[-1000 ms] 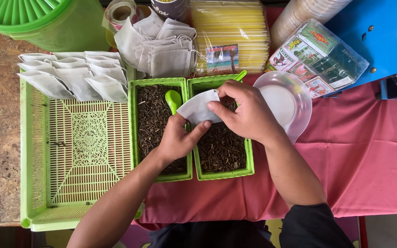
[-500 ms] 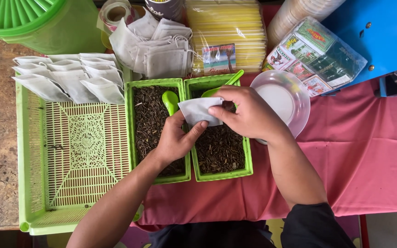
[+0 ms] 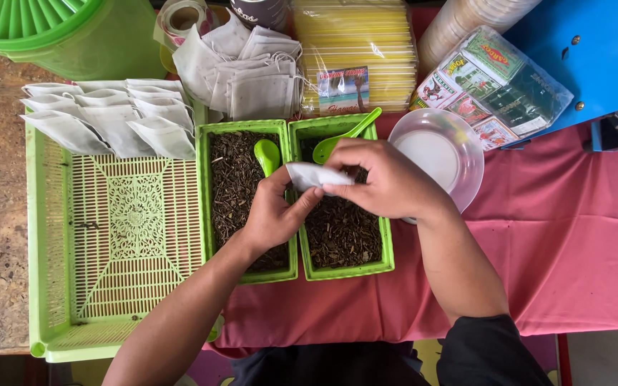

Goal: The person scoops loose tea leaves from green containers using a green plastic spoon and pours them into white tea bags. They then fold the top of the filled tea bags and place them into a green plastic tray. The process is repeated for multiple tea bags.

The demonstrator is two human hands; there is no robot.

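Fingers (image 3: 302,204) of the left hand (image 3: 273,218) pinch the lower edge of a small white filter bag (image 3: 312,175), thumb above and fingertips curled beneath it, while the right hand (image 3: 388,179) grips the same bag from the other side, its fingers (image 3: 352,161) bent and pressed together over the bag's top edge. Both hands hold the bag in the air above the seam between two green tubs, each filled with dark dried leaves: the left tub (image 3: 241,193) has a short green spoon (image 3: 267,154) standing in it, and the right tub (image 3: 345,229) holds a longer green spoon (image 3: 348,136) that leans over its far rim. Left of the tubs lies a green lattice tray (image 3: 130,250), with a row of filled white bags (image 3: 109,118) laid along its far end. Beyond the tubs sits a loose heap of empty filter bags (image 3: 241,68), beside a clear pack of yellow sheets (image 3: 355,50). Just right of the right hand stands a clear plastic bowl (image 3: 452,150) on the pink cloth (image 3: 574,236), partly covered by the wrist. A wrapped bundle of printed packets (image 3: 495,86) lies behind the bowl, touching a blue machine (image 3: 595,57).
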